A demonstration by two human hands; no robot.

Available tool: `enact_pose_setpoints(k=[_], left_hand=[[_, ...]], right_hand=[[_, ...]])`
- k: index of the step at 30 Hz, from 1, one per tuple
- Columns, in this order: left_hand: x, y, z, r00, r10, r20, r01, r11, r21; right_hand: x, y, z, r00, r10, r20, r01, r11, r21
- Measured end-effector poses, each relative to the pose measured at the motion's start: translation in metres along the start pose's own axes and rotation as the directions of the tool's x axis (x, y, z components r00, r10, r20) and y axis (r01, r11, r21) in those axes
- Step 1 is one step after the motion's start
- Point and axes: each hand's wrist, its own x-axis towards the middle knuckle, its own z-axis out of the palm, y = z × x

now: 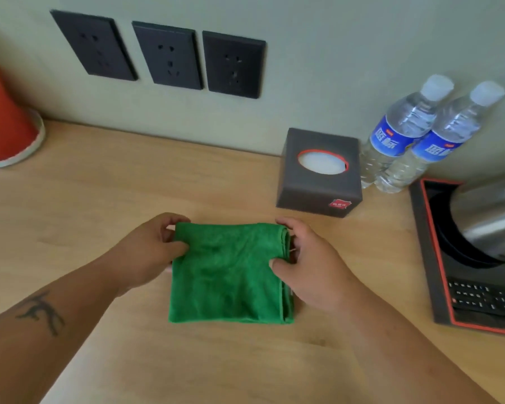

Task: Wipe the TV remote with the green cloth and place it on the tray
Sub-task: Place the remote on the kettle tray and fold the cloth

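Folded green cloth (231, 272) lies flat on wooden desk (99, 199). Left hand (155, 249) and right hand (309, 263) pinch its side edges. TV remote (487, 298) already rests in tray (438, 287). Advice: lift the cloth bunched, keeping a thick pad.

light: soft, even, bright | shadows: faint | focus: slightly blurred throughout | edges: wide-angle bending

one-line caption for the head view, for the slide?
Both hands, left and right, grip the folded green cloth on the wooden desk; remote sits on tray.
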Motion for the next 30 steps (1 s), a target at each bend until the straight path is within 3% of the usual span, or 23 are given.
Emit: enact_pose_setpoints(k=[3, 5, 7, 9, 11, 12, 15, 20, 27, 30], left_hand=[[0.017, 0.017, -0.011, 0.978, 0.123, -0.167, -0.118, 0.992, 0.039], [0.019, 0.027, -0.008, 0.953, 0.209, -0.22, -0.153, 0.957, 0.246], [0.011, 0.03, 0.004, 0.929, 0.319, -0.19, -0.177, 0.831, 0.527], [0.0, 0.026, 0.023, 0.904, 0.416, -0.096, -0.229, 0.662, 0.713], [-0.01, 0.017, 0.044, 0.915, 0.404, 0.009, -0.238, 0.521, 0.82], [-0.015, 0.01, 0.053, 0.93, 0.363, 0.048, -0.23, 0.477, 0.848], [-0.024, -0.006, 0.07, 0.961, 0.258, 0.1, -0.216, 0.475, 0.853], [0.0, -0.007, 0.052, 0.968, 0.24, 0.077, -0.174, 0.416, 0.893], [0.045, 0.012, 0.035, 0.953, 0.268, 0.14, -0.238, 0.381, 0.893], [0.057, 0.018, 0.034, 0.947, 0.275, 0.163, -0.258, 0.36, 0.897]], right_hand=[[0.019, -0.023, 0.007, 0.99, -0.031, -0.137, 0.031, 1.0, -0.002], [0.016, -0.038, 0.01, 0.966, -0.122, -0.229, 0.059, 0.962, -0.265], [0.006, -0.049, 0.018, 0.939, -0.262, -0.223, 0.112, 0.846, -0.522], [-0.001, -0.053, 0.031, 0.93, -0.349, -0.115, 0.206, 0.755, -0.623], [-0.002, -0.048, 0.045, 0.944, -0.331, 0.003, 0.25, 0.707, -0.661], [-0.001, -0.046, 0.051, 0.955, -0.291, 0.055, 0.252, 0.699, -0.669], [0.005, -0.041, 0.065, 0.974, -0.183, 0.133, 0.225, 0.708, -0.67], [0.031, -0.041, 0.079, 0.975, -0.159, 0.154, 0.221, 0.699, -0.68], [0.077, -0.054, 0.076, 0.988, -0.139, 0.063, 0.141, 0.674, -0.725], [0.091, -0.061, 0.076, 0.993, -0.117, -0.018, 0.073, 0.719, -0.692]])
